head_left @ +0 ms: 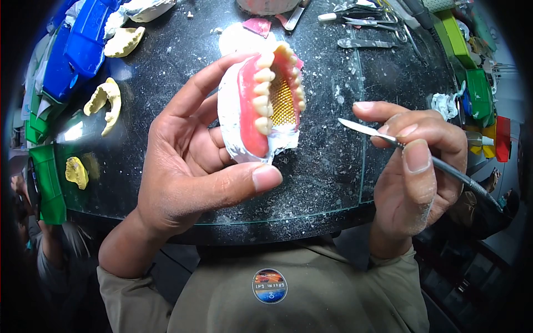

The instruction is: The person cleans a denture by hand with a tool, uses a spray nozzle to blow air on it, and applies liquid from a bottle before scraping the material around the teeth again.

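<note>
My left hand (183, 150) grips a white plaster dental model bearing a denture (255, 139), with fingers behind it and the thumb at its lower edge. The denture has pink wax gums, a row of cream teeth and a gold mesh (283, 102) across the palate. It is tilted so the teeth face right. Off to the right, my right hand (422, 161) holds a slim metal wax carver (358, 127) between thumb and fingers. The carver's pale blade points left, apart from the denture.
Yellowish plaster casts (105, 102) lie on the dusty black table (322, 183) at left, near blue bins (75, 53). A pink wax piece (257, 26) and a knife (296, 15) lie at the back. Scissors (375, 22) and a metal tool (366, 44) sit back right.
</note>
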`<action>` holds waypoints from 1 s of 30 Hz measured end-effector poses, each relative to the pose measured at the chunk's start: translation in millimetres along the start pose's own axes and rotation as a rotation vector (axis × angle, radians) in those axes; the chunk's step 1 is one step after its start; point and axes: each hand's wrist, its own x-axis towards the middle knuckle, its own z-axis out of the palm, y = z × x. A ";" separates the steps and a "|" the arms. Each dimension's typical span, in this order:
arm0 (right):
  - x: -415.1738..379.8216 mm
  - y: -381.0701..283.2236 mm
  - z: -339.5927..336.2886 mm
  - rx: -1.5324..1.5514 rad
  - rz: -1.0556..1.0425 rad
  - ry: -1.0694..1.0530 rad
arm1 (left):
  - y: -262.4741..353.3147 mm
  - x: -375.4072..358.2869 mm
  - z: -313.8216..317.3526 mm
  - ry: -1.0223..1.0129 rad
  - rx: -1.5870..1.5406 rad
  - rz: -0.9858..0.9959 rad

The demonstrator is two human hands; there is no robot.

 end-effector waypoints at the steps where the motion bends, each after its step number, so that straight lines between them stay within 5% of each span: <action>1: -0.1 0.2 0.0 0.001 -0.001 0.001 | 0.3 -0.1 0.3 0.004 -0.002 -0.004; 30: -0.2 -0.9 0.7 0.013 0.008 -0.002 | 4.4 0.3 5.0 0.052 -0.038 -0.045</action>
